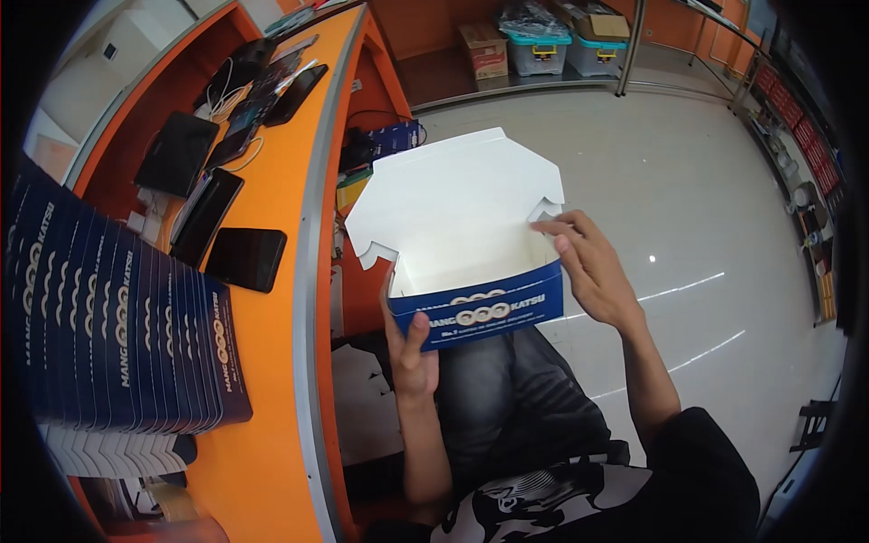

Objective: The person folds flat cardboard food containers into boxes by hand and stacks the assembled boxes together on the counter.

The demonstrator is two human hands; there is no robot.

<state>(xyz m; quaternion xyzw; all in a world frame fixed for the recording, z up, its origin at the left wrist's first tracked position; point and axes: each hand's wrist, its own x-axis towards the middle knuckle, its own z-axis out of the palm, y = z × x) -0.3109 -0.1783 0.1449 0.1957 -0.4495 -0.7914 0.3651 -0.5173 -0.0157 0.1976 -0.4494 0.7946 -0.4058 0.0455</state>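
Note:
A blue cardboard food box [493, 317] with "Mang Katsu" print is held above my lap, its white inside facing up. The white lid [466, 176] stands raised at the far side, with notched tabs at both lower corners. My left hand [412, 357] grips the box at its near left corner, thumb on the printed front and the other fingers mostly hidden behind. My right hand [590, 271] is at the right side wall, fingertips at the upper rim by the lid's right notch and thumb close beside them. Nothing is visible inside the box.
Nested blue printed boxes [118, 317] form a tall stack on the orange counter [262, 362] at left. Phones [246, 258], a tablet [176, 154] and cables lie farther along it. Plastic bins [539, 54] and a carton [484, 50] sit on a low shelf behind.

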